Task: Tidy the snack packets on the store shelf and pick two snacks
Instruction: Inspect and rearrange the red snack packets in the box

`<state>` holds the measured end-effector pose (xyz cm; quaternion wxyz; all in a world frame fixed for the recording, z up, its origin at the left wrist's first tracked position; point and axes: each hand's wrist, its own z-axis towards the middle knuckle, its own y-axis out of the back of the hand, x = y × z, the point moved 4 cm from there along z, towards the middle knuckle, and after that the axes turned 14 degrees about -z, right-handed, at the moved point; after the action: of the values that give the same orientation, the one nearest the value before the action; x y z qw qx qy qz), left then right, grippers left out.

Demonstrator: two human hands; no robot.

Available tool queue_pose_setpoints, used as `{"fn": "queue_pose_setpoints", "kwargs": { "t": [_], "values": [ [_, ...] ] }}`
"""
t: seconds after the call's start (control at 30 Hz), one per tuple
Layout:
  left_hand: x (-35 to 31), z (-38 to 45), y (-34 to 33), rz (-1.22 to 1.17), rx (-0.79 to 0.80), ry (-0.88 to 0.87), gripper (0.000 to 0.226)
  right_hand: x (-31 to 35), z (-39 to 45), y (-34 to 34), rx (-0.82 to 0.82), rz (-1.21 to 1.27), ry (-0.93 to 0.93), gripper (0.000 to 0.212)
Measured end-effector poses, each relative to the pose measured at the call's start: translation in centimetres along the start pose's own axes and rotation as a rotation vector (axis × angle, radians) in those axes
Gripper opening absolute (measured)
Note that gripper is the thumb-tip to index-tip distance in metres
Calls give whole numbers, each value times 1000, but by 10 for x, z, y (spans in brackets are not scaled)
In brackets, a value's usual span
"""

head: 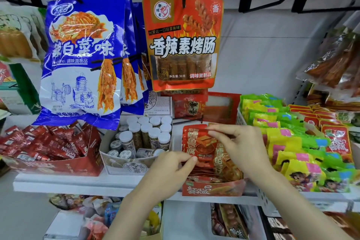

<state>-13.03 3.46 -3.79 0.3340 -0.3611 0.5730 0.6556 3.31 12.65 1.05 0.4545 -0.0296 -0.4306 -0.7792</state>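
Lower centre, your left hand [171, 163] and right hand [236, 142] pinch a glossy red foil snack packet [196, 146]; tidying is under way, nothing picked.

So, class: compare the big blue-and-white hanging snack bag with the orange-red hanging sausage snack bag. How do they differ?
The big blue-and-white hanging snack bag pictures shredded orange strips; the orange-red hanging sausage snack bag pictures grilled sausages. More blue bags hang behind the blue one; the orange-red one shows no matching bag behind it. The orange-red bag has a clear window showing its contents; the blue bag shows none. Both hang from hooks above the shelf.
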Motion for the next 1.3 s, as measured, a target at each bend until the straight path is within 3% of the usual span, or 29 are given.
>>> {"fn": "queue_pose_setpoints", "kwargs": {
  "t": [0.17, 0.33, 0.4, 0.5, 0.6, 0.67, 0.77, 0.83, 0.97, 1.3],
  "values": [
    [0, -1, 7, -37, -9, -19, 25, -1, -15, -28, 263, -56, 41, 14],
    [-1, -1, 16, 19, -157, -148, 6, -1, -8, -28, 622, -188, 100, 19],
    [-2, 0, 18, 36, -163, -177, 14, 6, -5, -23, 696, -216, 145, 22],
    [2, 2, 13, -1, -52, -102, 36, 15, -6, -19, 786, -239, 170, 29],
    [5, 3, 5, 84, 62, -50, 30, 12, -6, -17, 958, -288, 158, 38],
    [7, 3, 3, 72, 76, -29, 30, 9, 1, -17, 904, -276, 85, 37],
    [10, 5, 3, 39, 70, -25, 29, 5, 11, -26, 583, -347, -4, 32],
    [13, 5, 3, 2, 73, -28, 28, 0, 10, -40, 489, -444, -22, 30],
    [17, 4, 4, -66, 46, -47, 24, -4, 6, -61, 507, -590, 35, 31],
    [20, 2, 7, -153, 40, -56, 23, -10, 9, -64, 506, -489, -52, 20]
  ]
}}
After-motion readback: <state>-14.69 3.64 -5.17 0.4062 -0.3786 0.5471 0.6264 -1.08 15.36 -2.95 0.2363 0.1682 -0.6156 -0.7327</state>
